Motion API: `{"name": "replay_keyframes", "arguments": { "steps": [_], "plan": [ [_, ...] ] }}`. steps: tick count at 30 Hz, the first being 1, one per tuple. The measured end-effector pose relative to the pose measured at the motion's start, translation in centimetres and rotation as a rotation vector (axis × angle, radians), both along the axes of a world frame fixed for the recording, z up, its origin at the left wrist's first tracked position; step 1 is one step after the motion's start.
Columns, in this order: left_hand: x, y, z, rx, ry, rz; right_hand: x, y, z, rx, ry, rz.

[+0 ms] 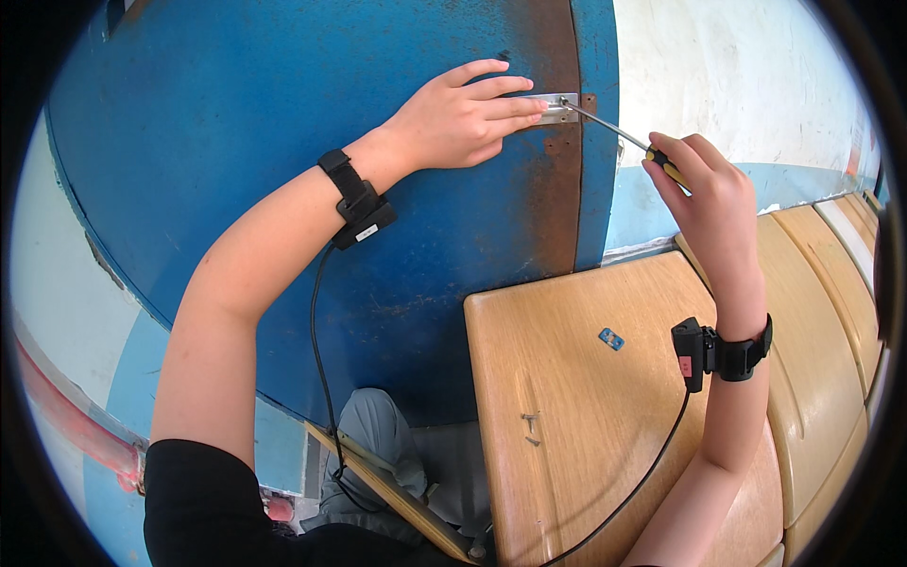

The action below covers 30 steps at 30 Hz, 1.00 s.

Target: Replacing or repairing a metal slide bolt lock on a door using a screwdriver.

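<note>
My left hand (463,115) lies against a blue door (378,217), fingers stretched out and apart, the fingertips resting on a silver metal door bolt (557,107) near the door's rusty edge. In my right hand (701,184) is a screwdriver (667,168) with a yellow and black handle, gripped between thumb and fingers. Its long shaft reaches left to the bolt, and its tip meets the plate close to a small fastener. Whether the tip sits in a screw head is too small to tell.
Below the door edge stands a wooden desk (586,397) bearing a small blue metal piece (611,338) and a few loose screws (531,420). More wooden desktops (812,283) line the right side. Black cables hang from the wristbands on both arms.
</note>
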State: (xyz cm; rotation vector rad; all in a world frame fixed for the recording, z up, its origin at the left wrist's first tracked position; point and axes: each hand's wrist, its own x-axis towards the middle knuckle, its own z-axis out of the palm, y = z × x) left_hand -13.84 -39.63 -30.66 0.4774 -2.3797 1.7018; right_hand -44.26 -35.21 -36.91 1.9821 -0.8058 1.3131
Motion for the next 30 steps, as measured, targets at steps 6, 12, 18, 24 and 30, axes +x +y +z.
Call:
{"name": "replay_keyframes", "arguments": {
  "steps": [6, 12, 18, 24, 30],
  "plan": [
    [0.0, 0.0, -0.1, 0.011, 0.005, -0.005, 0.2, -0.1, -0.1, -0.003, -0.008, -0.004],
    [-0.1, -0.1, -0.1, 0.010, 0.004, -0.007, 0.6, 0.5, -0.1, -0.056, 0.022, -0.092],
    [0.2, -0.1, 0.2, 0.021, 0.012, -0.011, 2.0, 1.5, 0.3, -0.220, 0.100, -0.280],
    [-0.2, -0.3, -0.2, 0.052, 0.049, -0.043, 2.2, 2.2, 1.0, -0.271, 0.211, -0.357],
    [0.2, -0.2, -0.1, 0.059, 0.062, -0.052, 3.5, 3.2, 2.1, -0.287, 0.309, -0.421]
  ]
}}
